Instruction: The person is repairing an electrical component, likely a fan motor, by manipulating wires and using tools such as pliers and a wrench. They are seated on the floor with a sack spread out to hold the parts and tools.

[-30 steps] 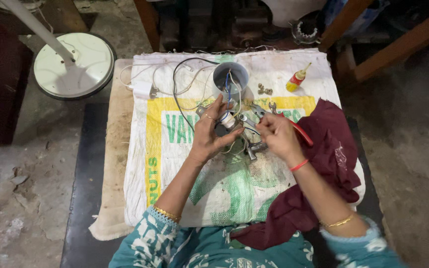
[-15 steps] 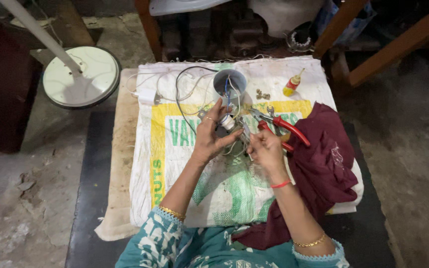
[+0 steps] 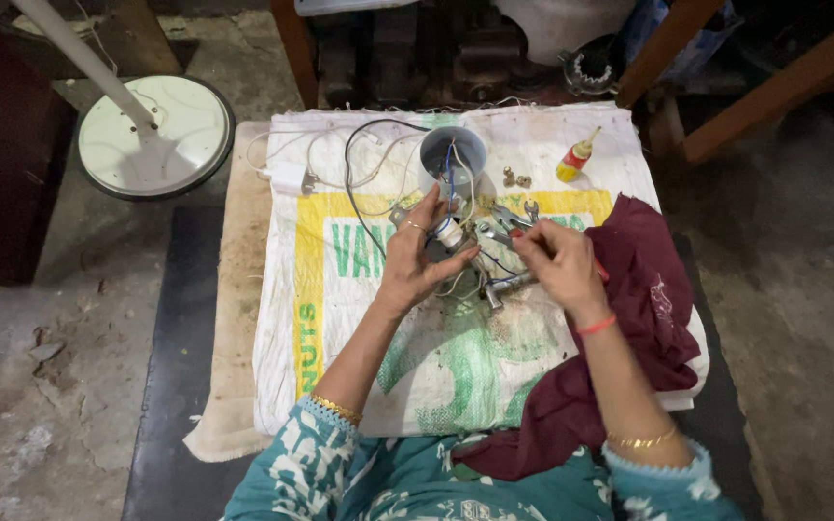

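My left hand (image 3: 415,259) grips a metal motor assembly (image 3: 490,286) with loose blue and white wires, its fingertips by a small white cylinder (image 3: 449,234) on those wires. My right hand (image 3: 559,260) is closed on red-handled pliers (image 3: 598,274), which it mostly hides, with the tip at the assembly's right side. The wires run up into a grey cup-shaped housing (image 3: 453,152) just beyond my hands. Everything rests on a white printed sack (image 3: 378,318) spread over the table.
Spanners (image 3: 512,216) lie beside the assembly; brass nuts (image 3: 516,178) and a small yellow bottle with a red cap (image 3: 576,157) lie farther back. A maroon cloth (image 3: 644,299) covers the sack's right side. A white plug (image 3: 289,177) and black cable (image 3: 357,193) lie left. A round white stand base (image 3: 154,135) stands on the floor.
My right hand has closed over the red pliers and shifted slightly right at the assembly. My left hand keeps its grip. The view has tilted a little.
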A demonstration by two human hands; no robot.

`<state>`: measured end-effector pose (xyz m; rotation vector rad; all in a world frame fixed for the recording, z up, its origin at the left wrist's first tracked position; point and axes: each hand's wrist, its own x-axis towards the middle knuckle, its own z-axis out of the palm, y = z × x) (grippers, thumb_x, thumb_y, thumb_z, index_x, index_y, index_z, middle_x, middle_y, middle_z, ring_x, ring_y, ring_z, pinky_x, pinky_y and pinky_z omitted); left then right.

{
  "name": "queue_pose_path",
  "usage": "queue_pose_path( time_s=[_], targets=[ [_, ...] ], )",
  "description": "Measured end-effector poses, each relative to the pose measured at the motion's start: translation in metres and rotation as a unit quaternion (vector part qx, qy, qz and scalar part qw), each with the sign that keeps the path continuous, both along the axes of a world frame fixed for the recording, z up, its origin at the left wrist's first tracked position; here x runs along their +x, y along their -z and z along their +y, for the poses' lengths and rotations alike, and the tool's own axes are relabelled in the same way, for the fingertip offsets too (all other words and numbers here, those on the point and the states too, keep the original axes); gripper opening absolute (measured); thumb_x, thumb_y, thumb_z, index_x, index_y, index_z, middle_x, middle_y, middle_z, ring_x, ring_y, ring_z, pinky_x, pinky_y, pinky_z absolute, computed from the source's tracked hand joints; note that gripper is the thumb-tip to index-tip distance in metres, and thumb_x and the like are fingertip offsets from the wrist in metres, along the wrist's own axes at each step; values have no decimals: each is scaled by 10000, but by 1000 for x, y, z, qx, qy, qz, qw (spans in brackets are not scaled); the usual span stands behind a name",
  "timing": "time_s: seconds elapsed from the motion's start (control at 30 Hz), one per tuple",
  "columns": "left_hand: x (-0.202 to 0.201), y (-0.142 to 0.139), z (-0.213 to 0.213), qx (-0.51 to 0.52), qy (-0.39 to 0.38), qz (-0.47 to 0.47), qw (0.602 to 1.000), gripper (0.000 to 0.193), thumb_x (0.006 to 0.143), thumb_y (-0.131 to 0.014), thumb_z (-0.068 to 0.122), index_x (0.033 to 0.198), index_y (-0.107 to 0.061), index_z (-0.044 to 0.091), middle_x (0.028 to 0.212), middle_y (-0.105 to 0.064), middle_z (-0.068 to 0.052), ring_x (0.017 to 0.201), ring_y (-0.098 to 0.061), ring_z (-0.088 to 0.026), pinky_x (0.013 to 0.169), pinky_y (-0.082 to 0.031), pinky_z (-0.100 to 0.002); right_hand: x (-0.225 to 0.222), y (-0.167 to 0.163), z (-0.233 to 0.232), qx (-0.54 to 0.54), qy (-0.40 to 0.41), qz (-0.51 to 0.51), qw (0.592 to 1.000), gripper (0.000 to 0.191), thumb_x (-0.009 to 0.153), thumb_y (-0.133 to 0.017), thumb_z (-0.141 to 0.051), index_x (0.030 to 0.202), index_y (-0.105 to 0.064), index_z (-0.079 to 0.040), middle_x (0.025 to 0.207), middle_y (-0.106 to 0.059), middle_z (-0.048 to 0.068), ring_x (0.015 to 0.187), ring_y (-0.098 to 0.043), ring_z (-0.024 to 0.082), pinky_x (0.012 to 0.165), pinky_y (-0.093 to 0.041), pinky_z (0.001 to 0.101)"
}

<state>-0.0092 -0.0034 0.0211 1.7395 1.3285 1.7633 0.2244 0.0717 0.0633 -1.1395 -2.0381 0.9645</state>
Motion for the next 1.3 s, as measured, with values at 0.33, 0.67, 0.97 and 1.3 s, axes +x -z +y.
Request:
queue_pose_path(
  time_s=[0.33, 0.67, 0.97, 1.3],
  targets=[
    [-2, -6, -2, -15, -28, 50, 998, 1011, 786, -916, 295, 1561, -362, -43, 1343, -700, -176, 1317, -638, -309, 1151, -464, -386, -17, -23, 59, 86, -172, -30, 981, 114, 887, -736, -103, 967, -775, -32, 906, -772, 74, 844, -728, 142, 783, -564, 298],
    [-3, -5, -2, -31, -31, 46, 998, 1022, 770, -918, 288, 1563, -363, -40, 1331, -705, -167, 1296, -643, -293, 1139, -472, -380, -35, -65, 81, 241, -273, -169, 916, 73, 839, -758, -130, 858, -750, -60, 784, -733, 98, 722, -709, 284, 693, -512, 387],
    [-2, -4, -4, -20, -16, 31, 999, 1034, 777, -917, 281, 1586, -346, -14, 1353, -698, -158, 1312, -639, -296, 1149, -475, -384, -40, -58, 94, 179, -310, -142, 923, 65, 840, -725, -83, 854, -695, -27, 784, -733, 108, 697, -707, 267, 644, -528, 372],
    [2, -1, -3, -24, -26, 10, 999, 1013, 786, -920, 288, 1586, -366, 2, 1358, -704, -158, 1322, -645, -292, 1158, -485, -379, -17, -1, 48, 47, -135, -58, 988, 152, 939, -677, -80, 812, -631, -10, 668, -665, 46, 619, -579, 101, 589, -479, 312]
  ],
)
